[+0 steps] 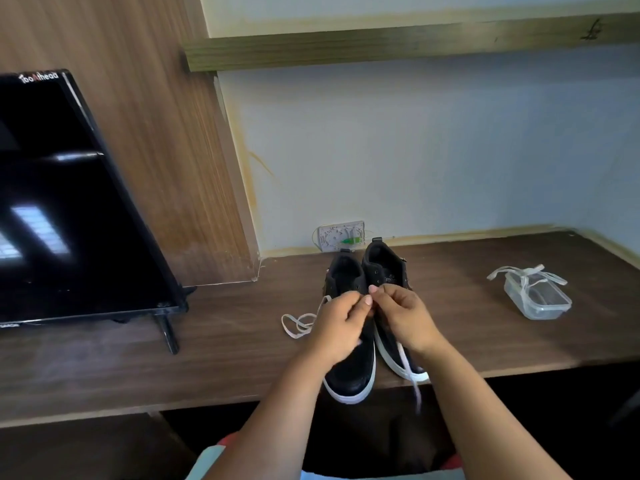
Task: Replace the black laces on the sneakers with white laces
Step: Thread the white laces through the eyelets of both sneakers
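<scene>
Currently I see two black sneakers side by side on the wooden desk (485,306), toes toward the near edge at 6 o'clock, heels toward the wall at 12. The left sneaker (349,379) sits at approx. centre frame; the right sneaker (384,261) touches or nearly touches it on the 3 o'clock side, its toe reaching the desk edge.

Hands: both are over the eyelet area where the two shoes meet. Left hand (341,323) has fingers curled, thumb and forefinger pinched together; it appears to grip the white lace (298,323), though the contact pt. is hidden by the fingers. That lace loops on the desk at 9 o'clock of the left hand. Right hand (403,315) is likewise curled w/ fingertips pinched, meeting the left fingertips; I cannot tell what it grips. A 2nd white lace end (410,372) runs from under the right wrist across the right sneaker's toe and hangs past the desk edge toward 6 o'clock.

Other items: clear plastic container (540,299) at 3 o'clock, well apart from the shoes, w/ another white lace (526,273) draped over its far end. TV screen (69,202) at 9 o'clock, standing on the desk. White wall socket plate (341,233) at 12 o'clock, just behind the heels.
</scene>
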`<action>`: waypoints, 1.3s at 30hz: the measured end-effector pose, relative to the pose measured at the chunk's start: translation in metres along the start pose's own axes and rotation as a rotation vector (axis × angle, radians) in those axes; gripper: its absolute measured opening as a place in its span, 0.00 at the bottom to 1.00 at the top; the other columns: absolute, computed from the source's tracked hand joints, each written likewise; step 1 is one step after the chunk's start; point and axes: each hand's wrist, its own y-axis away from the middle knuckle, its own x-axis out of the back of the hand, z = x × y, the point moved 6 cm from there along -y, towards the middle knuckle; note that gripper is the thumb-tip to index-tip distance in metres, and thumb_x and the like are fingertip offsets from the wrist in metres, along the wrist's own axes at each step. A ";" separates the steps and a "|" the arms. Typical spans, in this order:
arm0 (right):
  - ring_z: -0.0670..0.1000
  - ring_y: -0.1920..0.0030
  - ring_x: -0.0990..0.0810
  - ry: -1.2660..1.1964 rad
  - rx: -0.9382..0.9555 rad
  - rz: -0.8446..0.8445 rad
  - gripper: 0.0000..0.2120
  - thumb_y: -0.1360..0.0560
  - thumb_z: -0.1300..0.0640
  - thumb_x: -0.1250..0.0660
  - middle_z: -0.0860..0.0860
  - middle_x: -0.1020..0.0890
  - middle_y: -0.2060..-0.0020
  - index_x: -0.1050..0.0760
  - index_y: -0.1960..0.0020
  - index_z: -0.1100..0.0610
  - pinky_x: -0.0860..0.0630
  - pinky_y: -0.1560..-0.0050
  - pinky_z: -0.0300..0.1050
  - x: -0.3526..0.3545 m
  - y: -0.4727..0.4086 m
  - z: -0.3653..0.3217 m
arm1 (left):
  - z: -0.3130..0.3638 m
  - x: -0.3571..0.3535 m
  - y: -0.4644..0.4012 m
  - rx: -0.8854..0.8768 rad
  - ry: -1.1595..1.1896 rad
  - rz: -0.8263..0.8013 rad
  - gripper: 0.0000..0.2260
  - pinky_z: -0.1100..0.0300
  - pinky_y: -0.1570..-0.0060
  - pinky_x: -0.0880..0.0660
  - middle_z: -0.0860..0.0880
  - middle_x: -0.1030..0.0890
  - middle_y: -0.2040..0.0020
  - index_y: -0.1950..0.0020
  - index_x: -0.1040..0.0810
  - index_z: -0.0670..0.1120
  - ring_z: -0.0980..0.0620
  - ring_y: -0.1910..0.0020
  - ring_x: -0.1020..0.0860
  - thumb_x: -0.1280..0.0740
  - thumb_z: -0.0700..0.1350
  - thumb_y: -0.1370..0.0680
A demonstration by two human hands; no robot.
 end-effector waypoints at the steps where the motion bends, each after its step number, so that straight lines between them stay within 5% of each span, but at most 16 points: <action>1: 0.44 0.74 0.34 0.008 -0.012 0.014 0.19 0.21 0.50 0.35 0.47 0.31 0.76 0.29 0.69 0.53 0.36 0.70 0.41 0.003 0.000 0.001 | -0.004 0.006 -0.001 0.058 0.077 0.060 0.12 0.55 0.61 0.28 0.47 0.23 0.65 0.61 0.25 0.47 0.53 0.66 0.26 0.38 0.49 0.19; 5: 0.48 0.73 0.39 -0.047 -0.110 0.034 0.16 0.22 0.51 0.34 0.49 0.36 0.75 0.28 0.67 0.53 0.42 0.69 0.43 0.024 0.002 0.005 | -0.021 0.043 -0.002 0.334 0.600 0.349 0.12 0.58 0.63 0.33 0.56 0.32 0.76 0.66 0.29 0.46 0.55 0.75 0.34 0.37 0.43 0.22; 10: 0.46 0.73 0.34 -0.160 -0.132 0.197 0.09 0.24 0.58 0.31 0.49 0.28 0.75 0.19 0.61 0.61 0.35 0.70 0.37 0.052 0.001 0.010 | -0.047 0.072 0.008 0.527 0.742 0.602 0.16 0.59 0.68 0.37 0.54 0.40 0.80 0.72 0.37 0.47 0.53 0.76 0.43 0.40 0.40 0.24; 14: 0.46 0.72 0.28 -0.381 -0.166 0.333 0.06 0.33 0.60 0.24 0.51 0.22 0.72 0.20 0.61 0.61 0.28 0.67 0.36 0.065 0.001 0.015 | -0.046 0.081 0.014 0.494 0.893 0.744 0.16 0.59 0.67 0.37 0.54 0.40 0.81 0.72 0.39 0.47 0.52 0.75 0.43 0.40 0.41 0.25; 19: 0.40 0.73 0.24 -1.031 -0.361 0.372 0.05 0.30 0.63 0.28 0.47 0.21 0.72 0.23 0.58 0.56 0.27 0.70 0.30 0.047 0.006 0.016 | -0.048 0.082 0.014 0.477 0.890 0.697 0.16 0.59 0.69 0.38 0.53 0.41 0.80 0.72 0.41 0.47 0.54 0.78 0.44 0.41 0.40 0.25; 22: 0.42 0.64 0.20 -1.264 -0.406 0.392 0.07 0.32 0.61 0.27 0.46 0.21 0.72 0.24 0.57 0.56 0.23 0.55 0.37 0.040 0.008 0.015 | -0.043 0.074 0.011 0.465 0.668 0.516 0.16 0.58 0.70 0.39 0.52 0.42 0.78 0.72 0.40 0.46 0.53 0.77 0.45 0.40 0.40 0.25; 24: 0.46 0.60 0.17 -1.315 -0.362 0.352 0.14 0.35 0.63 0.24 0.48 0.19 0.69 0.26 0.55 0.57 0.20 0.50 0.45 0.039 0.006 0.012 | -0.035 0.068 0.009 0.391 0.503 0.377 0.15 0.58 0.70 0.40 0.52 0.42 0.76 0.73 0.39 0.47 0.52 0.75 0.45 0.40 0.40 0.27; 26: 0.47 0.62 0.15 -1.336 -0.305 0.323 0.29 0.48 0.70 0.18 0.53 0.17 0.66 0.26 0.51 0.60 0.17 0.60 0.43 0.041 0.001 0.011 | -0.023 0.058 0.009 0.281 0.457 0.214 0.14 0.58 0.69 0.40 0.52 0.42 0.76 0.74 0.39 0.48 0.52 0.74 0.45 0.40 0.42 0.30; 29: 0.46 0.66 0.17 -0.978 -0.317 0.342 0.24 0.34 0.70 0.25 0.54 0.17 0.64 0.29 0.43 0.58 0.21 0.69 0.35 0.039 0.000 0.017 | -0.021 0.044 0.007 0.222 0.338 0.070 0.13 0.58 0.67 0.36 0.52 0.39 0.77 0.77 0.37 0.48 0.53 0.75 0.40 0.40 0.46 0.33; 33: 0.47 0.68 0.21 0.011 -0.290 0.311 0.07 0.31 0.59 0.23 0.52 0.17 0.67 0.20 0.55 0.58 0.24 0.65 0.38 0.034 0.005 0.025 | -0.048 0.036 -0.004 0.156 -0.346 0.059 0.19 0.57 0.64 0.28 0.50 0.26 0.72 0.68 0.28 0.46 0.50 0.69 0.25 0.39 0.60 0.26; 36: 0.43 0.67 0.21 0.440 -0.168 0.229 0.03 0.29 0.53 0.24 0.46 0.17 0.68 0.17 0.59 0.52 0.28 0.66 0.31 0.024 0.003 0.021 | -0.044 0.030 -0.006 0.043 -0.507 0.183 0.10 0.54 0.55 0.26 0.55 0.28 0.61 0.62 0.26 0.52 0.51 0.54 0.26 0.34 0.54 0.24; 39: 0.40 0.66 0.24 0.607 -0.081 0.188 0.03 0.27 0.55 0.27 0.44 0.20 0.68 0.17 0.57 0.54 0.30 0.68 0.26 0.012 0.001 0.022 | -0.033 0.026 -0.005 -0.048 -0.678 0.338 0.04 0.53 0.58 0.26 0.53 0.27 0.56 0.56 0.21 0.50 0.49 0.53 0.28 0.29 0.49 0.28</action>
